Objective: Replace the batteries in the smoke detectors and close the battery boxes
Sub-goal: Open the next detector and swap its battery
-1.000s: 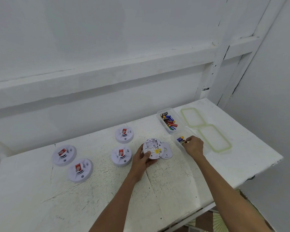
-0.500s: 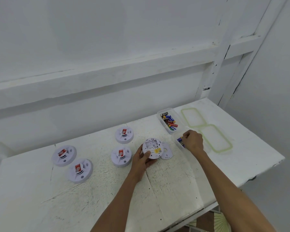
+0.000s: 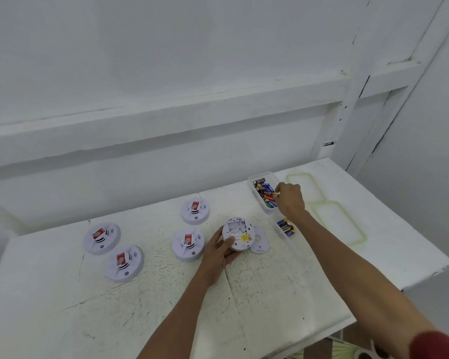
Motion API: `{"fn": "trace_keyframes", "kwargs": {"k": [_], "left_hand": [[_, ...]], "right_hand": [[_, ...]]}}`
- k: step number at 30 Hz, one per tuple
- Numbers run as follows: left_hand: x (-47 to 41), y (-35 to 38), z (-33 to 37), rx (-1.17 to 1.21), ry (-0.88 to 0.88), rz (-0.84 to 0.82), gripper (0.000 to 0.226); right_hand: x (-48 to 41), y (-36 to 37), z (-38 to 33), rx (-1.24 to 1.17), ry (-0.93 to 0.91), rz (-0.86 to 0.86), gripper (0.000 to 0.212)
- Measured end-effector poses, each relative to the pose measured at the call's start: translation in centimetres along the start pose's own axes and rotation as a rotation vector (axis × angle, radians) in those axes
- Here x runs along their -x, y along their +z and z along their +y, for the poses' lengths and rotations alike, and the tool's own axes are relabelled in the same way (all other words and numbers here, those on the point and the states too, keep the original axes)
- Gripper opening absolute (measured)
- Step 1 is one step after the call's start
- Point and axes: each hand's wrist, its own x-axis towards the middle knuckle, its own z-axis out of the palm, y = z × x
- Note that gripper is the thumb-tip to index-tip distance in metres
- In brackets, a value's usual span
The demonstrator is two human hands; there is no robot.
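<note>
A white smoke detector (image 3: pixel 240 230) lies back-up on the table with its battery compartment uncovered and empty. My left hand (image 3: pixel 218 252) grips its near left edge, thumb on the back. Its loose round cover (image 3: pixel 260 242) lies just to the right. My right hand (image 3: pixel 290 199) reaches over the far clear battery box (image 3: pixel 253 178), and its fingertips pinch a battery (image 3: pixel 275 195) among the mixed batteries there. A nearer clear box (image 3: pixel 285 228) holds a few dark batteries beside my right forearm.
Several other smoke detectors sit face-up with red labels: one (image 3: pixel 195 211) at the back, one (image 3: pixel 188 244) beside my left hand, two (image 3: pixel 101 238) (image 3: pixel 125 263) at the left. Two green-rimmed lids (image 3: pixel 306 186) (image 3: pixel 340 224) lie at the right. The table edge (image 3: pixel 373 310) runs near the right.
My right hand has moved from the nearer battery box back to the far box and now pinches a battery there. My left hand keeps holding the detector.
</note>
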Motion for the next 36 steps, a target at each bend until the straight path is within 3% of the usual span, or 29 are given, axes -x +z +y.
{"fn": "trace_keyframes", "kwargs": {"k": [8,14,20,23,28,33,36], "left_hand": [[-1.4,0.5,0.3,-0.013,0.039,0.066,0.045],[-2.3,0.7,0.5,0.003,0.072,0.094,0.049],[-2.3,0.7,0.1,-0.020,0.106,0.100,0.045],[-2.4,0.7,0.1,-0.030,0.104,0.106,0.046],[-2.4,0.6,0.1,-0.047,0.103,0.113,0.045],[-2.5,0.6,0.1,-0.048,0.099,0.114,0.045],[-2.6,0.5,0.0,-0.039,0.091,0.115,0.045]], "right_hand": [[-1.9,0.8,-0.7,0.068,-0.015,-0.143,0.030],[-2.8,1.9,-0.2,0.076,-0.029,-0.093,0.023],[-4.3,2.5,-1.5,0.064,-0.246,-0.082,0.040],[-4.8,2.7,-2.4,0.107,-0.311,-0.119,0.036],[-5.2,3.2,-2.7,0.106,-0.330,-0.077,0.018],[-5.4,3.5,-2.0,0.056,-0.365,-0.028,0.016],[-5.5,3.0,-1.9,-0.051,-0.287,0.029,0.021]]}}
